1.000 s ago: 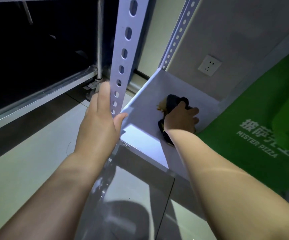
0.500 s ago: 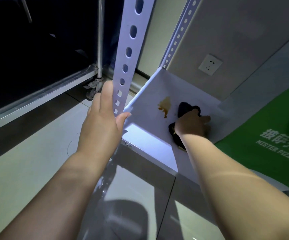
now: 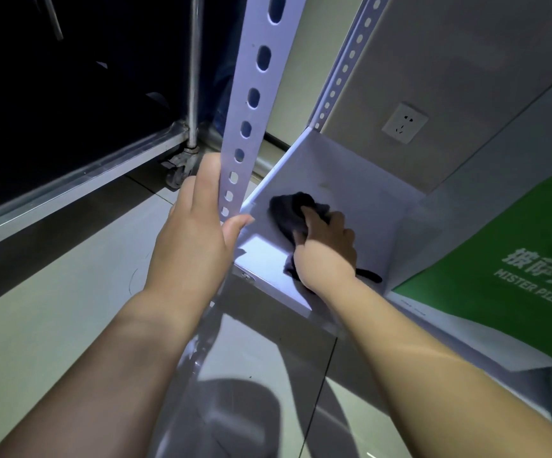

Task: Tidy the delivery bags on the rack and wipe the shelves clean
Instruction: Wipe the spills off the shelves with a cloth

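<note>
Quick note on where you're at: your left hand (image 3: 195, 233) is wrapped around the perforated upright (image 3: 255, 94) at the front corner of the rack, its fingers (image 3: 207, 175) lying up the near face and the thumb hooked round the edge, so you're braced. Your right hand (image 3: 326, 254) has its fingers (image 3: 342, 226) curled down over the dark cloth (image 3: 289, 208), bunching it and pressing it flat on the shelf (image 3: 360, 180). The big change: half a second ago that brown stain was sitting out in the open just left of the cloth, and now the cloth has swept left toward the front corner by the upright, right over that spot. No brown showing any more, though I honestly can't tell whether it's gone or just hiding under the cloth. There might be a faint smudge further back, too dim to call. The green delivery bag (image 3: 499, 259) sits on the same shelf to your right, close to your forearm but not touching the cloth. So I'd say you're mid-wipe on this shelf, stain probably mostly lifted. Worth pulling the cloth back for a look before moving on, and the patch under the bag likely hasn't been wiped yet.
</note>
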`<control>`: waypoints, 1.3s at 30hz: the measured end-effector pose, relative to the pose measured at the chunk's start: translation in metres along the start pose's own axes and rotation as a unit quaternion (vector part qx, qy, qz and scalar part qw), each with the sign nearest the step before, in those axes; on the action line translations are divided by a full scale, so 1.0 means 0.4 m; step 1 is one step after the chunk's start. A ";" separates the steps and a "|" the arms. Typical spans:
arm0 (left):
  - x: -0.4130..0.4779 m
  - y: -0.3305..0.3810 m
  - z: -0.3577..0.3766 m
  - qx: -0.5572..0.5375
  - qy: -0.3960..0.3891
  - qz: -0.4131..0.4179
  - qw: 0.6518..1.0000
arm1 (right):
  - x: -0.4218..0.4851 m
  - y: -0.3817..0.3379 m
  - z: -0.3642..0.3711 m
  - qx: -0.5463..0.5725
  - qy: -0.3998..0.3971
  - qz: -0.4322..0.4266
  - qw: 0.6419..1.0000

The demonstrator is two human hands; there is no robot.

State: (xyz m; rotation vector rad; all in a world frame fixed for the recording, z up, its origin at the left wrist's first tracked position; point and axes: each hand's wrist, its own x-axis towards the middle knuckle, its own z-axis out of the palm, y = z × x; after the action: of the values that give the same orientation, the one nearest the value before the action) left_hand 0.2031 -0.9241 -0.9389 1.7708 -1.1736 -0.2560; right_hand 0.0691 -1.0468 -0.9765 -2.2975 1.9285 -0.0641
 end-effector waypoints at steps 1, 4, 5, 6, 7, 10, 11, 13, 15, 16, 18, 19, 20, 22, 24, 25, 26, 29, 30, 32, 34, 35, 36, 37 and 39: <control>-0.001 0.000 -0.001 -0.004 -0.002 0.001 1.000 | 0.012 0.012 -0.007 0.010 0.014 0.030 0.999; -0.001 -0.001 -0.004 -0.006 -0.004 0.001 1.000 | 0.089 0.024 -0.030 0.053 0.050 0.089 0.993; -0.001 -0.003 -0.004 -0.003 -0.003 0.002 1.000 | 0.118 0.020 -0.037 0.066 0.046 0.094 0.992; -0.002 -0.004 -0.004 -0.001 -0.001 0.002 1.000 | 0.140 0.014 -0.041 0.068 0.040 0.094 0.992; -0.002 -0.004 -0.003 0.000 0.000 0.003 1.000 | 0.154 0.006 -0.043 0.060 0.037 0.083 0.994; 0.000 -0.005 -0.003 -0.003 0.001 0.004 1.000 | 0.141 -0.017 -0.036 0.022 0.038 -0.038 0.998; 0.001 -0.006 -0.003 -0.004 0.000 0.003 1.000 | 0.119 -0.018 -0.026 0.011 0.042 -0.091 0.995; 0.000 -0.006 -0.005 -0.004 0.000 0.004 1.000 | 0.069 0.001 -0.001 0.005 0.055 -0.161 0.985; 0.000 -0.005 -0.007 -0.004 -0.001 0.006 1.000 | 0.053 0.035 0.010 0.005 0.073 -0.142 0.987; 0.000 -0.005 -0.007 -0.006 -0.002 0.007 1.000 | 0.066 0.049 0.007 0.002 0.082 -0.107 0.991; 0.000 -0.006 -0.006 -0.008 -0.001 0.008 1.000 | 0.116 0.065 -0.007 0.004 0.077 -0.021 0.997; -0.001 -0.007 -0.006 -0.008 0.000 0.009 1.000 | 0.145 0.063 -0.014 0.022 0.074 0.027 0.997; -0.001 -0.008 -0.006 -0.009 0.000 0.013 1.000 | 0.172 0.058 -0.020 0.052 0.079 0.075 0.993; -0.001 -0.011 -0.004 -0.015 0.001 0.016 1.000 | 0.216 0.037 -0.025 0.117 0.098 0.142 0.978; -0.001 -0.014 -0.003 -0.020 0.004 0.016 1.000 | 0.242 0.008 -0.024 0.136 0.099 0.139 0.976; 0.000 -0.014 -0.002 -0.021 0.007 0.017 1.000 | 0.250 -0.007 -0.024 0.119 0.089 0.115 0.982; 0.002 -0.013 0.000 -0.022 0.010 0.017 1.000 | 0.255 -0.023 -0.025 0.095 0.080 0.083 0.989; 0.003 -0.016 0.002 -0.023 0.011 0.012 1.000 | 0.236 -0.067 -0.019 0.050 0.076 -0.042 0.995; 0.003 -0.014 0.001 -0.022 0.008 0.009 1.000 | 0.216 -0.074 -0.012 0.047 0.081 -0.083 0.992; 0.002 -0.013 -0.003 -0.022 0.006 0.006 1.000 | 0.166 -0.065 0.010 0.048 0.100 -0.151 0.982; 0.001 -0.011 -0.004 -0.025 0.004 0.007 1.000 | 0.130 -0.027 0.025 0.046 0.119 -0.183 0.975; 0.000 -0.010 -0.004 -0.026 0.004 0.007 1.000 | 0.128 -0.003 0.026 0.044 0.122 -0.181 0.975; 0.000 -0.010 -0.004 -0.027 0.004 0.006 1.000 | 0.139 0.019 0.022 0.040 0.120 -0.160 0.979; 0.000 -0.010 -0.004 -0.027 0.005 0.004 1.000 | 0.162 0.037 0.012 0.033 0.111 -0.115 0.987; -0.002 -0.009 -0.003 -0.026 0.006 0.000 1.000 | 0.215 0.055 -0.016 0.045 0.073 0.013 0.996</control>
State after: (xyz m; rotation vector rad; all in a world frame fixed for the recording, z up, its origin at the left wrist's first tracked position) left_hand 0.2054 -0.9227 -0.9413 1.7239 -1.1493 -0.2731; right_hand 0.0621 -1.1354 -0.9779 -2.2665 1.9794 -0.3175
